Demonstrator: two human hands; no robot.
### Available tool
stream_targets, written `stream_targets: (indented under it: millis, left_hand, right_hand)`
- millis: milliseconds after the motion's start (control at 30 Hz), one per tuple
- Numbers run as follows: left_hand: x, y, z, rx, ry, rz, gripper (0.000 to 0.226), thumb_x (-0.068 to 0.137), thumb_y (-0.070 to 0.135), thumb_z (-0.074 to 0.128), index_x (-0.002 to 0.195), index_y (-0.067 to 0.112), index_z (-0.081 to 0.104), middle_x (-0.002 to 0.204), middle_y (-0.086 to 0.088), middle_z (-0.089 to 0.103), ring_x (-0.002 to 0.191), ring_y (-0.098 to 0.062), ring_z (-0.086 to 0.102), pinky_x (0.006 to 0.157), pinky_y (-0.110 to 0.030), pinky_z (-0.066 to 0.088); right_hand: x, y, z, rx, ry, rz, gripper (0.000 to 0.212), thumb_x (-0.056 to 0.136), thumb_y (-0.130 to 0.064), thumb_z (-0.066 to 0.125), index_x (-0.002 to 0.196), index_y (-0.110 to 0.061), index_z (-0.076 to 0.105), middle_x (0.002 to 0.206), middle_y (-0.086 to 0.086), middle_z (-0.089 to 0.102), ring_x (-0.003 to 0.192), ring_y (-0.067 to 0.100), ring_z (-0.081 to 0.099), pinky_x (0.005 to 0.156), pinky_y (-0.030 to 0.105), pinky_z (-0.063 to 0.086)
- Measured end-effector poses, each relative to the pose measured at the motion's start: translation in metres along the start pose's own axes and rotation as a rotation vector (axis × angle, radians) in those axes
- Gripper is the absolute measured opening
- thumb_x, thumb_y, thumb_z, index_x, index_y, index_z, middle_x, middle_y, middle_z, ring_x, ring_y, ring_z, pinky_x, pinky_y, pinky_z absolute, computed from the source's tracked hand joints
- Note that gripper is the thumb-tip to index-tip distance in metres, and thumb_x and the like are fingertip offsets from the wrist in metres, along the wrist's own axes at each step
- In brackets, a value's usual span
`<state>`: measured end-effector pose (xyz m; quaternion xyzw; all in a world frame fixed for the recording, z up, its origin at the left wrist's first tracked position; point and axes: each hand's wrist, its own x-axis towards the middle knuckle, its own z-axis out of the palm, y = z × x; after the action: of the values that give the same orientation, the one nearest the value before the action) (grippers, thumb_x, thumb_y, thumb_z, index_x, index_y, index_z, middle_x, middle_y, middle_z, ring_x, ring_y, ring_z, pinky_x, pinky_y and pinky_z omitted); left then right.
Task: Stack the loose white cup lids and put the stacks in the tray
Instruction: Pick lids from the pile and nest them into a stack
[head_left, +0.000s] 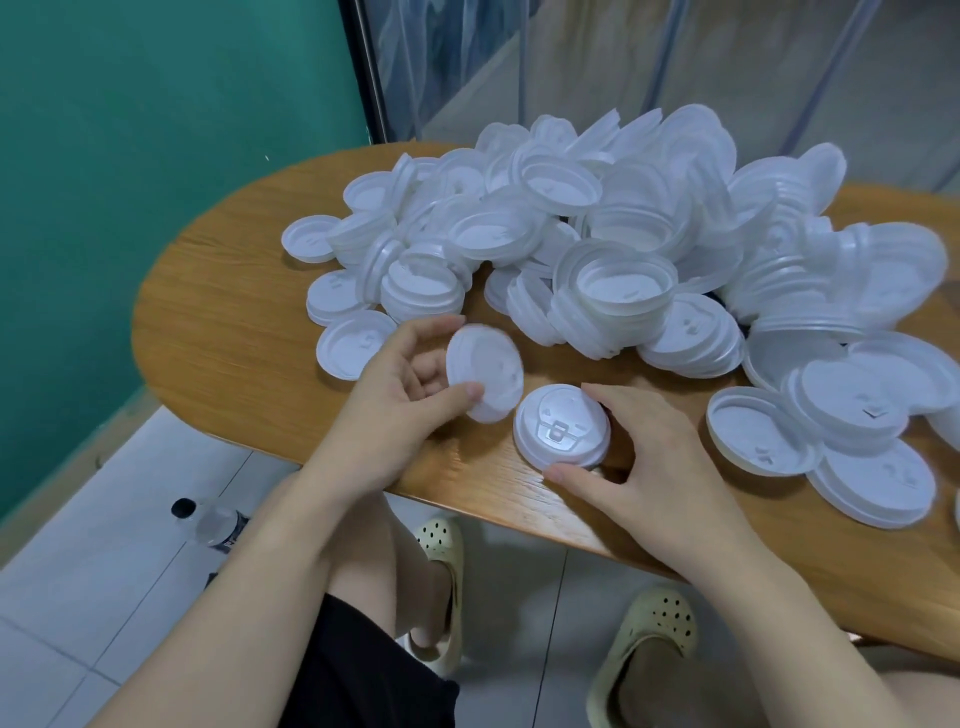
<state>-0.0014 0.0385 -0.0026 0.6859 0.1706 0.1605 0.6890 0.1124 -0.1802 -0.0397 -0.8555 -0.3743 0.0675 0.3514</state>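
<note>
Right hand (631, 457): we cup its curled fingers round a flat lid (562, 427) on the worktop (234, 332).
Left hand (400, 384): we pinch a tilted lid (484, 371) by its rim.
Handling: light, thin, likely flexible; we'd grip the rims.

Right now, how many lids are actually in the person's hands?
2. The left hand holds one lid tilted above the table; the right hand grips another lid resting flat on the table. The rest lie in the heap; none hidden in either grip.

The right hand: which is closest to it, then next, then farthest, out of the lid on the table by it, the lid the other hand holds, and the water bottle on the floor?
From the right hand, head view:
1. Lid on the table, touching its fingers.
2. Lid in the left hand, just left.
3. Water bottle, far left on the floor.
</note>
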Motion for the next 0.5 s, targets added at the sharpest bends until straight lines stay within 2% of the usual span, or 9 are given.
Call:
stream_targets:
  millis: [67, 167, 233, 267, 333, 400, 500]
  left_hand:
    - [0.003, -0.007, -0.005, 0.119, 0.016, -0.024, 0.062, 0.094, -0.004, 0.068, 0.145, 0.021, 0.044, 0.108, -0.004, 0.078, 0.097, -0.014, 0.075, 0.083, -0.022, 0.056]
    - [0.006, -0.017, -0.011, 0.505, 0.054, 0.062, 0.060, 0.095, 0.019, 0.072, 0.147, 0.033, 0.047, 0.108, 0.014, 0.070, 0.093, -0.004, 0.068, 0.086, -0.025, 0.054]
    - [0.004, -0.019, -0.009, 0.731, 0.062, 0.092, 0.062, 0.092, 0.030, 0.073, 0.149, 0.031, 0.049, 0.104, 0.022, 0.061, 0.086, 0.004, 0.057, 0.082, -0.014, 0.045]
    - [0.004, -0.020, -0.008, 0.797, 0.057, 0.101, 0.064, 0.092, 0.036, 0.073, 0.150, 0.030, 0.048, 0.109, 0.022, 0.059, 0.089, 0.005, 0.054, 0.085, -0.014, 0.043]
    - [0.005, -0.022, -0.007, 0.890, 0.042, 0.130, 0.066, 0.090, 0.046, 0.072, 0.149, 0.032, 0.048, 0.122, 0.018, 0.058, 0.102, 0.002, 0.052, 0.096, -0.023, 0.047]
    - [0.006, -0.025, -0.006, 0.980, 0.047, 0.140, 0.065, 0.090, 0.053, 0.068, 0.148, 0.032, 0.048, 0.118, 0.013, 0.053, 0.110, -0.005, 0.051, 0.101, -0.031, 0.047]
    - [0.008, -0.028, -0.003, 1.059, 0.075, 0.146, 0.076, 0.088, 0.066, 0.061, 0.152, 0.028, 0.043, 0.124, 0.008, 0.046, 0.121, -0.010, 0.045, 0.108, -0.030, 0.037]
  right_hand:
    - [0.001, -0.001, 0.000, -0.008, -0.002, 0.008, 0.084, 0.073, -0.070, 0.074, 0.144, -0.033, 0.051, 0.139, -0.019, 0.054, 0.131, 0.000, 0.043, 0.113, 0.030, 0.035]
    - [0.002, -0.001, -0.001, -0.005, -0.007, 0.017, 0.084, 0.072, -0.070, 0.074, 0.144, -0.032, 0.052, 0.140, -0.018, 0.055, 0.132, 0.002, 0.044, 0.114, 0.034, 0.038]
    - [0.001, -0.002, -0.001, -0.009, -0.008, 0.024, 0.085, 0.072, -0.071, 0.074, 0.144, -0.031, 0.052, 0.140, -0.017, 0.055, 0.132, 0.004, 0.045, 0.115, 0.038, 0.039]
    - [0.001, -0.002, -0.001, -0.009, -0.006, 0.028, 0.085, 0.072, -0.070, 0.074, 0.144, -0.031, 0.052, 0.140, -0.017, 0.055, 0.132, 0.004, 0.045, 0.115, 0.039, 0.039]
    - [0.002, -0.002, -0.001, -0.007, -0.003, 0.026, 0.085, 0.071, -0.071, 0.074, 0.143, -0.031, 0.053, 0.139, -0.016, 0.055, 0.131, 0.004, 0.046, 0.115, 0.039, 0.039]
    - [0.003, -0.002, 0.000, -0.006, -0.007, 0.023, 0.086, 0.070, -0.074, 0.070, 0.143, -0.031, 0.053, 0.139, -0.016, 0.056, 0.131, 0.004, 0.046, 0.114, 0.040, 0.040]
    - [0.003, -0.002, -0.001, -0.016, -0.019, 0.019, 0.089, 0.069, -0.079, 0.065, 0.143, -0.030, 0.053, 0.140, -0.016, 0.056, 0.132, 0.005, 0.047, 0.114, 0.041, 0.040]
